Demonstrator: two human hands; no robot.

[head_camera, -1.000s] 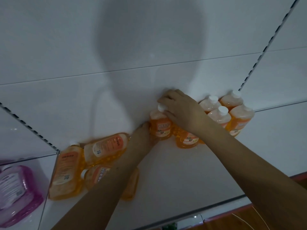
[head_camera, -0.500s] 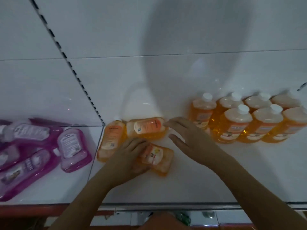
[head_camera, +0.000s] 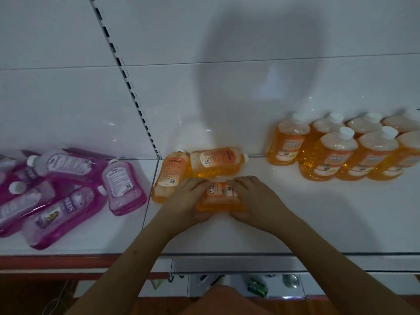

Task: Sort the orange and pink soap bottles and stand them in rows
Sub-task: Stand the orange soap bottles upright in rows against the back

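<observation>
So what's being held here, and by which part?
An orange soap bottle lying on the shelf, gripped by both hands: the left hand on its left end, the right hand on its right end.

White shelf, slotted upright strip on white back panel, red front edge

The hands hide both ends of the bottle they grip; edge bottles at right are cropped.
</observation>
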